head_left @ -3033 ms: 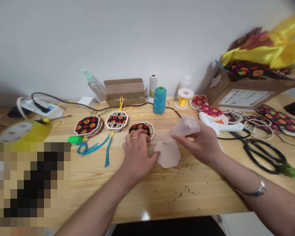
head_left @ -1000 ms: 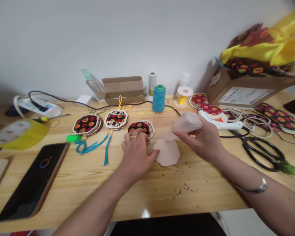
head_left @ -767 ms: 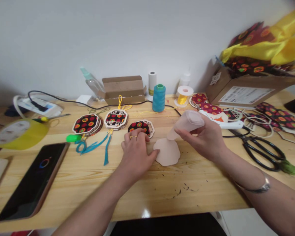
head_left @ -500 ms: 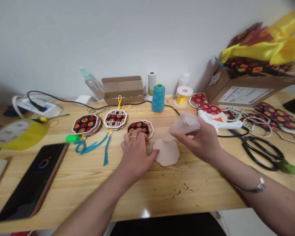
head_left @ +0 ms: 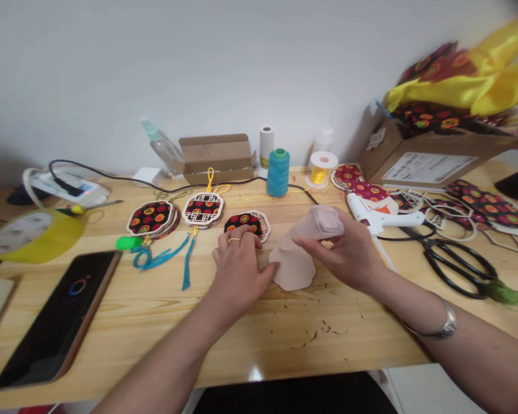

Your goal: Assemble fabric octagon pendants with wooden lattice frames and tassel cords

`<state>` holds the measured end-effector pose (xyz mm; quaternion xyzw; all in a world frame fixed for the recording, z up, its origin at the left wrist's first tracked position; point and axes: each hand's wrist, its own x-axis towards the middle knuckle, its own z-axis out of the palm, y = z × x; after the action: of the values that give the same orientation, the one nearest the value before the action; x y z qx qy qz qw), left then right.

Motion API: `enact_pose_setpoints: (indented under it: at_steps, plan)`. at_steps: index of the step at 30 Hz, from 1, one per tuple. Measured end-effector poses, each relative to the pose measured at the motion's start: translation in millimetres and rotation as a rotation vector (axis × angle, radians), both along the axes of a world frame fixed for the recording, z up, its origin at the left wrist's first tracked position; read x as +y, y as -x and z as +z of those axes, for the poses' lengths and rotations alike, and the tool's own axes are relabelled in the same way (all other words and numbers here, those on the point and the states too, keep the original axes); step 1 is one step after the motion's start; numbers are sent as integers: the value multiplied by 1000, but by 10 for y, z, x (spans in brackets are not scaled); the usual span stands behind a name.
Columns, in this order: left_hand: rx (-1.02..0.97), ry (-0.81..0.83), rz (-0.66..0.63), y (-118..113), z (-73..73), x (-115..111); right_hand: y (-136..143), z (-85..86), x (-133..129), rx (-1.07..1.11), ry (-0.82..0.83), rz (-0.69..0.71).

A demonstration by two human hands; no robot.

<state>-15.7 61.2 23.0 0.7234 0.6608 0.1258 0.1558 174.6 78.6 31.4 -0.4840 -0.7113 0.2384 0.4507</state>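
Note:
My right hand (head_left: 351, 253) is closed around a translucent white squeeze bottle (head_left: 313, 224). The bottle is tipped, its base up to the right and its narrow end low over the upper left of a pale scalloped panel (head_left: 294, 273); whether the tip touches cannot be told. My left hand (head_left: 242, 267) rests on the table with bent fingers and the thumb apart, the thumb touching the panel's left edge. Its fingertips are by a fabric-covered panel (head_left: 244, 221) with a cut-out wooden frame (head_left: 266, 227), partly hidden by the hand.
Two stacks of patterned panels (head_left: 151, 218) with blue tassels (head_left: 187, 264) lie left. Behind stand a blue thread cone (head_left: 278, 173) and a yellow thread spool (head_left: 320, 169). A white glue gun (head_left: 384, 215), black scissors (head_left: 460, 267) and a fabric-filled cardboard box (head_left: 427, 158) are right; a phone (head_left: 56, 322) lies front left.
My right hand has shifted slightly left and down with the bottle, so its narrow end now reaches further over the pale panel. My left hand has stayed in place.

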Motion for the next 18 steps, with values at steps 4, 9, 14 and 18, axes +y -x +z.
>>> enact_pose_setpoints:
  at_steps: [4, 9, 14, 18]
  plan:
    - [3, 11, 2, -5, -3, 4, -23, -4, 15, -28, 3, -64]
    - [8, 7, 1, -2, -2, 1, -3, -8, 3, -36, -43, -25]
    - [3, 17, 2, -8, 12, 8, 18, -14, -4, -83, -95, -15]
    - [0, 21, 2, -9, 15, 11, 11, -13, 6, -58, -82, -14]
